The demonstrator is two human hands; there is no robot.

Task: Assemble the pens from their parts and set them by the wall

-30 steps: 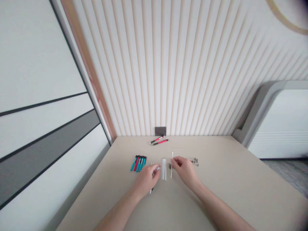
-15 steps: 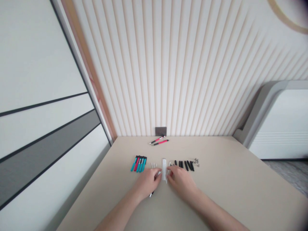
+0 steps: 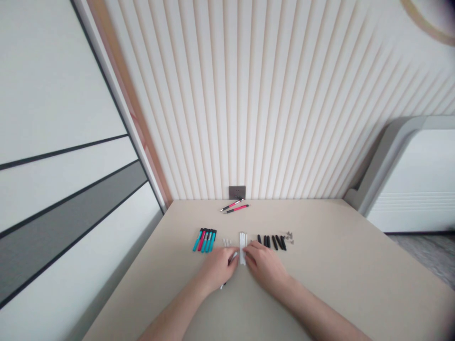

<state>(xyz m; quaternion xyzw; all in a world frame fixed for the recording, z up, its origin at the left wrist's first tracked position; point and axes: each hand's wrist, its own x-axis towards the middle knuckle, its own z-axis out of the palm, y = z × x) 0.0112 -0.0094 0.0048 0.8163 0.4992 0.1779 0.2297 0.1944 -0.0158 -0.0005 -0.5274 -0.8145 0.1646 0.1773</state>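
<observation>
The held item (image 3: 233,256) (left hand (image 3: 216,270)) is mostly hidden.

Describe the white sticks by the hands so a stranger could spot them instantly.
On the beige table below the dark wall plate, find the left hand and right hand. Between them lies a tight parallel bundle of white rods, the only long white pieces, with teal and red pens farther left and black pieces to the right.

Bare left hand (image 3: 217,270), bare right hand (image 3: 266,267)
</observation>
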